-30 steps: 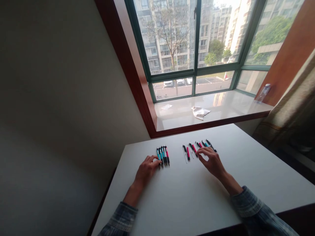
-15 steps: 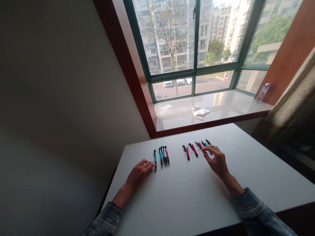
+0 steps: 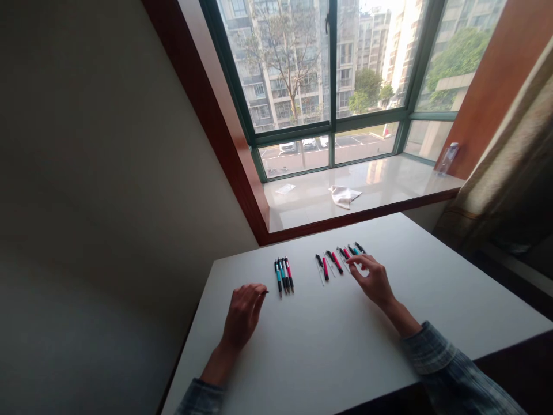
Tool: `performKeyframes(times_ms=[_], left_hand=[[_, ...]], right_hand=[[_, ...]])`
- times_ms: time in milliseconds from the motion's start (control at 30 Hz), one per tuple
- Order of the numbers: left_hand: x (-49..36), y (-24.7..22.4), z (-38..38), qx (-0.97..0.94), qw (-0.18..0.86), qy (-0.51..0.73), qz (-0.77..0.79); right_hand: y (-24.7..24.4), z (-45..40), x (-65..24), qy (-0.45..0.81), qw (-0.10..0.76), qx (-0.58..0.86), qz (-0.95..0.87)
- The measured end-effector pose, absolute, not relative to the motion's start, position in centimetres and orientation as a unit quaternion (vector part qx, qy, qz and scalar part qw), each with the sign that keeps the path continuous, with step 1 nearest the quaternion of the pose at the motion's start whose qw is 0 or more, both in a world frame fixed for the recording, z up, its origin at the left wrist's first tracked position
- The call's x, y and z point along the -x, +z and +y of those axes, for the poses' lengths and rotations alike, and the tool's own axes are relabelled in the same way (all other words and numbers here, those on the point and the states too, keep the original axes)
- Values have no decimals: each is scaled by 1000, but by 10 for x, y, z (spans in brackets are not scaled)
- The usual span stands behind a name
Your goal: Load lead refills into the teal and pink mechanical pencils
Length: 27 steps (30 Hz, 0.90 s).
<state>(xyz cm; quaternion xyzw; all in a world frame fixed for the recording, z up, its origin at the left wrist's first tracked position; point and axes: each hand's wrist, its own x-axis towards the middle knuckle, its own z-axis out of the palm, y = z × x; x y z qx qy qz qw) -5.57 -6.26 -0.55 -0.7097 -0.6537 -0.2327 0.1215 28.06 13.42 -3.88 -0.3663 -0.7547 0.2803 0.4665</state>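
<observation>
My left hand [image 3: 242, 311] is closed in a pinch above the left part of the white table [image 3: 302, 351]. A pen's dark tip [image 3: 265, 292] pokes out from the fingertips; the rest of that pen is hidden by the hand. Just right of it, several assembled pens [image 3: 284, 275] with blue or pink barrels and black grips lie side by side. My right hand [image 3: 375, 282] hovers with bent, parted fingers at a row of taken-apart pens: black pieces, thin white refills, a pink barrel [image 3: 325, 268] and a blue piece. It partly covers the right end of that row.
Behind the table, a pale window sill [image 3: 302, 216] carries a crumpled white cloth [image 3: 344, 196], a flat white scrap [image 3: 286, 189] and a clear bottle [image 3: 447, 159]. A dark wooden frame [image 3: 216, 144] and wall stand at left; a curtain [image 3: 488, 167] hangs at right.
My left hand has picked up the blue pen from the left of the group and drawn it slightly away. My right hand has barely moved. The view has shifted a little.
</observation>
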Motion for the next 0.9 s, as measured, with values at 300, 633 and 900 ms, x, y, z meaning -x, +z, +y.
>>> performKeyframes(times_ms=[300, 633, 900], left_hand=[[-56, -26, -51, 702, 22, -331, -630], [-75, -34, -36, 709, -19, -355, -608], [-71, -33, -36, 689, -68, -366, -622]], right_hand=[[-39, 88, -252, 462, 322, 289, -775], [-48, 80, -235, 492, 313, 288, -760], [-42, 78, -240, 488, 325, 273, -763]])
